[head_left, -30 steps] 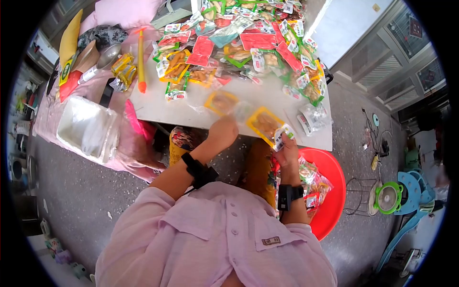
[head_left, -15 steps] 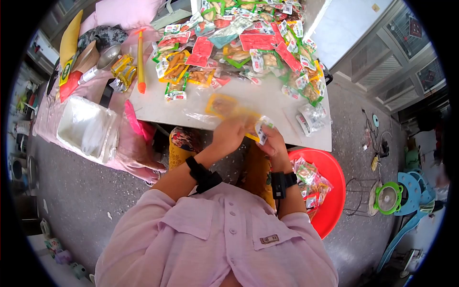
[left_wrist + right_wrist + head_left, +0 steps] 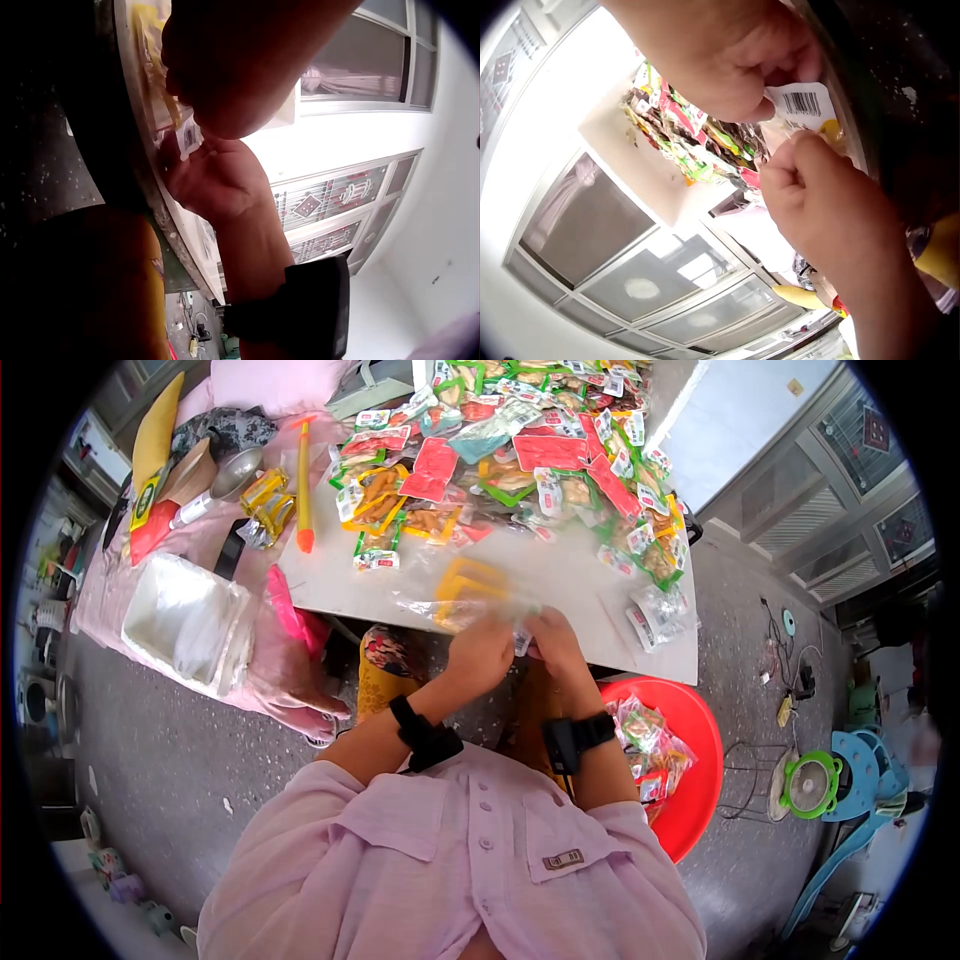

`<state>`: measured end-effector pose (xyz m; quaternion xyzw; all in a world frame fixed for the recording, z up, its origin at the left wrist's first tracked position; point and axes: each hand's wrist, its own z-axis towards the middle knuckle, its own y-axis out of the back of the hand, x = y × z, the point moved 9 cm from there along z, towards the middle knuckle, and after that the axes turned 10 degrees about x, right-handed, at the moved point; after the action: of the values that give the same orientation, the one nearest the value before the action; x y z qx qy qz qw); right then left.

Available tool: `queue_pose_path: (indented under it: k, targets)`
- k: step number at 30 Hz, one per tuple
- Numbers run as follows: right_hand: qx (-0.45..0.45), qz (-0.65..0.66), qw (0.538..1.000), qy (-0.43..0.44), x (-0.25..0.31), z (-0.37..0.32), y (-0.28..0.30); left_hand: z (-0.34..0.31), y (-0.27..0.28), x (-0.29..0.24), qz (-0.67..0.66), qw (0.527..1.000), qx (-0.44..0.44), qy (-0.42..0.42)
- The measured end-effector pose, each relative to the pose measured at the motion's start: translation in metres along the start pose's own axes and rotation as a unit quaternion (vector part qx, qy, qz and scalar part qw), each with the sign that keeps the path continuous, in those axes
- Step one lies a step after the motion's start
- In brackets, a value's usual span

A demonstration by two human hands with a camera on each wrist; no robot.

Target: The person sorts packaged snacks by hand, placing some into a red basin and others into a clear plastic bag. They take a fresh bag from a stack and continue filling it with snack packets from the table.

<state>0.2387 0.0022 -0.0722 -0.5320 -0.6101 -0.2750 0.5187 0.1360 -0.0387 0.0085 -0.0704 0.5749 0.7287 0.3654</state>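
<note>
A yellow-edged food packet with a white barcoded label [image 3: 802, 103] is between my two hands. My left hand [image 3: 482, 652] grips it with curled fingers, and in the right wrist view this left hand [image 3: 821, 199] is right at the label. At the label's other side, my right hand [image 3: 555, 640] pinches the packet; its thumb shows there in the right wrist view. Just beyond the hands, another yellow packet [image 3: 470, 578] lies blurred on the table. Clear plastic film [image 3: 420, 605] spreads beside it. Most of the held packet is hidden by the fingers.
Many snack packets [image 3: 550, 453] are heaped on the table [image 3: 330, 575] beyond the hands. A red basin [image 3: 705, 780] of packets stands on the floor at right. At left are a white foam box [image 3: 150, 600] and a yellow tube [image 3: 304, 480]. A clear bag [image 3: 662, 615] lies near the right edge.
My right hand has come left with the yellow packet, up to my left hand. The left hand has turned and now grips the packet too, and both hands are close together at the table's edge.
</note>
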Motion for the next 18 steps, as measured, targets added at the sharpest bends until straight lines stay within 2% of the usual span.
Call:
queue_pose_path:
  k: [2, 5, 9, 11, 14, 18]
  targets:
    - [-0.032, -0.123, 0.992, 0.018, 0.005, -0.004, 0.012, -0.001, 0.000, -0.001, 0.006, 1.000, 0.008, 0.003]
    - [-0.045, -0.183, 0.981, 0.048, -0.001, 0.002, 0.018, -0.002, -0.006, 0.000, 0.012, 1.000, 0.021, 0.002]
    - [-0.025, -0.200, 0.979, 0.038, -0.003, 0.012, 0.004, -0.001, -0.007, 0.002, -0.007, 0.999, 0.048, 0.012]
    - [-0.028, -0.206, 0.977, 0.041, -0.011, 0.021, 0.009, -0.001, -0.004, 0.001, -0.015, 0.999, 0.036, 0.006]
    - [-0.095, -0.340, 0.931, 0.096, 0.007, 0.012, 0.019, 0.005, 0.006, 0.004, 0.004, 0.999, 0.034, -0.012]
    - [-0.167, -0.297, 0.929, 0.142, 0.002, 0.002, 0.042, 0.029, 0.033, 0.024, 0.022, 0.999, 0.004, -0.029]
